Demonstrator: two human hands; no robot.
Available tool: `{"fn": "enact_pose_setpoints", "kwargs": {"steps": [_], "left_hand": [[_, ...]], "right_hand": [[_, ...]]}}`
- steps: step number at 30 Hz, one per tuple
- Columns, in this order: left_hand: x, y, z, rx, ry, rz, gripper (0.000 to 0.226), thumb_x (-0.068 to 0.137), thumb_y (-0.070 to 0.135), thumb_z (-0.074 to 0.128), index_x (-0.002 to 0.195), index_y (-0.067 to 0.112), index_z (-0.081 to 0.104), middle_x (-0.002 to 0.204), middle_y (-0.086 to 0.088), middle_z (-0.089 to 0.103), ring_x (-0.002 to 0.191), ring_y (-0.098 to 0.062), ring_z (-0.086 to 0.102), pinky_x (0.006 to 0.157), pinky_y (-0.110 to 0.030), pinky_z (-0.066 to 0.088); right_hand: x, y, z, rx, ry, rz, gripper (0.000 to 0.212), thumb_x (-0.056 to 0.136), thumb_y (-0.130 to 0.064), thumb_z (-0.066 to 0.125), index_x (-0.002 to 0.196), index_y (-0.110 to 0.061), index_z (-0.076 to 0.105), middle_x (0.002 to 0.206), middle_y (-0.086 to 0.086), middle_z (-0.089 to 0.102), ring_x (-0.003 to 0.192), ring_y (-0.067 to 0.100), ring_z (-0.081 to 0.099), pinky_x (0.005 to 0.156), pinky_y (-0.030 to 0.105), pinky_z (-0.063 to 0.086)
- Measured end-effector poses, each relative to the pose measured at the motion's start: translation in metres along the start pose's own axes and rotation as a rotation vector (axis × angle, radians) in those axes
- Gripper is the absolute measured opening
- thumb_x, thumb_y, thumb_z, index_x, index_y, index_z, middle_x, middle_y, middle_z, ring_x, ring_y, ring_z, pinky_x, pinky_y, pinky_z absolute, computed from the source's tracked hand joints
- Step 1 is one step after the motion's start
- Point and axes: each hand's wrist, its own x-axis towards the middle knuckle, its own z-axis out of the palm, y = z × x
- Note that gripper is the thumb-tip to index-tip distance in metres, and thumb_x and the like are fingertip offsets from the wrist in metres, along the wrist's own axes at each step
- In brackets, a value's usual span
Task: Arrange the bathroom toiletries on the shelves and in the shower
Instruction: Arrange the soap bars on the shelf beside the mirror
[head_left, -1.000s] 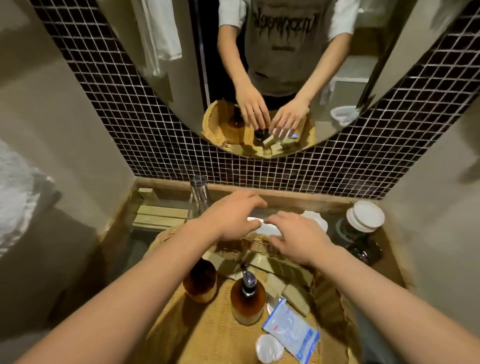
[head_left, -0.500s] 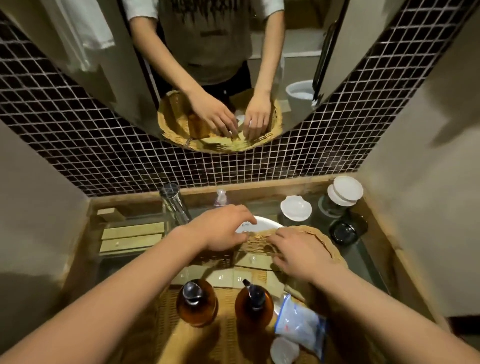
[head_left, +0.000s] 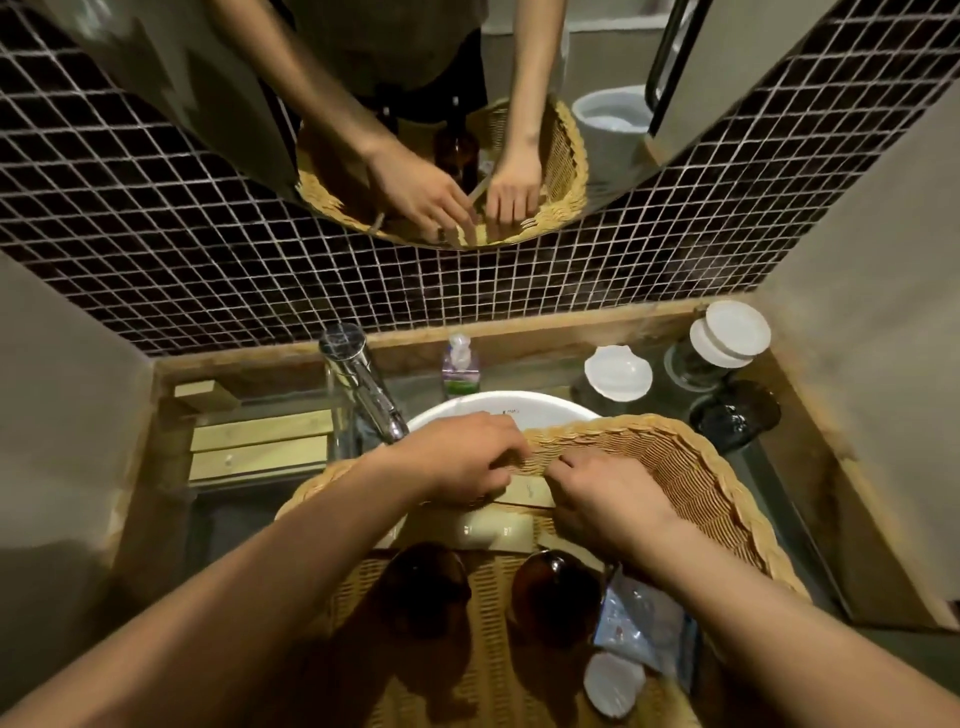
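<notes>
Reached into a big woven straw basket sitting over a round white sink. Left hand lay at the basket's far edge with fingers curled down onto small flat tan boxes, maybe pinching one, though hard to see. Right hand sat just beside it, fingers bent down on the same boxes; could not tell if holding one. Held two round brown bottles standing in the basket, nearer the body, beside a clear plastic packet with blue print and a small round white lid. Stood behind the sink on the tabletop: a shiny metal tap, a small clear pump bottle, a white shell-shaped dish and a glass jar with a white lid. Showed both hands again in the mirror above.
</notes>
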Motion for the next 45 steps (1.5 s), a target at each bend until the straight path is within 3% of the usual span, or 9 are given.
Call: {"fn": "enact_pose_setpoints", "kwargs": {"steps": [10, 13, 16, 22, 28, 33, 37, 45], "left_hand": [[-0.009, -0.002, 0.003, -0.017, 0.074, 0.008, 0.039, 0.09, 0.037, 0.057, 0.129, 0.03, 0.057, 0.128, 0.006, 0.057, 0.119, -0.016, 0.05, 0.1, -0.038, 0.042], [-0.014, 0.0, -0.002, 0.011, 0.111, 0.022, 0.044, 0.087, 0.043, 0.062, 0.128, 0.028, 0.058, 0.122, 0.006, 0.059, 0.115, -0.015, 0.051, 0.092, -0.032, 0.042], [-0.022, 0.005, -0.011, 0.029, 0.218, 0.028, 0.044, 0.082, 0.049, 0.065, 0.121, 0.029, 0.06, 0.111, 0.01, 0.061, 0.104, -0.012, 0.055, 0.082, -0.032, 0.046], [-0.049, -0.002, -0.033, 0.162, 0.452, 0.002, 0.031, 0.084, 0.043, 0.063, 0.111, 0.026, 0.062, 0.105, 0.007, 0.065, 0.101, -0.015, 0.06, 0.087, -0.035, 0.043], [-0.102, -0.028, -0.059, 0.194, 0.579, -0.175, 0.035, 0.083, 0.044, 0.065, 0.114, 0.027, 0.061, 0.11, 0.008, 0.064, 0.103, -0.014, 0.058, 0.092, -0.036, 0.043], [-0.152, -0.057, -0.076, 0.187, 0.658, -0.354, 0.039, 0.086, 0.044, 0.062, 0.122, 0.029, 0.059, 0.116, 0.009, 0.062, 0.109, -0.011, 0.055, 0.099, -0.037, 0.041], [-0.181, -0.083, -0.081, 0.18, 0.676, -0.48, 0.041, 0.089, 0.044, 0.062, 0.128, 0.032, 0.057, 0.121, 0.011, 0.06, 0.115, -0.01, 0.05, 0.103, -0.037, 0.037], [-0.206, -0.136, -0.064, 0.178, 0.641, -0.594, 0.042, 0.09, 0.04, 0.061, 0.131, 0.032, 0.055, 0.124, 0.006, 0.061, 0.116, -0.014, 0.05, 0.098, -0.034, 0.032]], "right_hand": [[0.001, -0.011, -0.014, -0.023, 0.095, 0.004, 0.031, 0.084, -0.044, 0.052, 0.104, -0.021, 0.059, 0.099, 0.0, 0.062, 0.093, 0.023, 0.06, 0.069, 0.034, 0.047], [0.001, -0.01, -0.03, -0.008, 0.143, 0.026, 0.037, 0.084, -0.047, 0.049, 0.109, -0.023, 0.06, 0.097, -0.001, 0.06, 0.094, 0.021, 0.058, 0.066, 0.032, 0.044], [0.004, -0.01, -0.045, 0.002, 0.162, 0.021, 0.045, 0.084, -0.051, 0.045, 0.118, -0.025, 0.059, 0.103, -0.003, 0.06, 0.099, 0.019, 0.057, 0.067, 0.034, 0.046], [0.024, -0.027, -0.077, 0.026, 0.249, -0.054, 0.048, 0.085, -0.051, 0.047, 0.124, -0.026, 0.057, 0.105, -0.004, 0.06, 0.101, 0.018, 0.057, 0.067, 0.036, 0.049], [0.062, -0.054, -0.117, 0.011, 0.322, -0.218, 0.047, 0.085, -0.048, 0.056, 0.126, -0.025, 0.057, 0.112, -0.004, 0.061, 0.104, 0.019, 0.058, 0.067, 0.035, 0.05], [0.1, -0.084, -0.15, -0.042, 0.373, -0.348, 0.047, 0.087, -0.052, 0.051, 0.127, -0.028, 0.056, 0.107, -0.009, 0.056, 0.099, 0.013, 0.055, 0.062, 0.029, 0.046], [0.133, -0.115, -0.163, -0.038, 0.367, -0.437, 0.045, 0.087, -0.052, 0.051, 0.125, -0.028, 0.055, 0.105, -0.008, 0.053, 0.098, 0.015, 0.054, 0.066, 0.033, 0.05], [0.191, -0.156, -0.158, -0.088, 0.276, -0.527, 0.047, 0.088, -0.052, 0.054, 0.125, -0.022, 0.056, 0.103, -0.004, 0.049, 0.093, 0.017, 0.055, 0.066, 0.036, 0.053]]}}
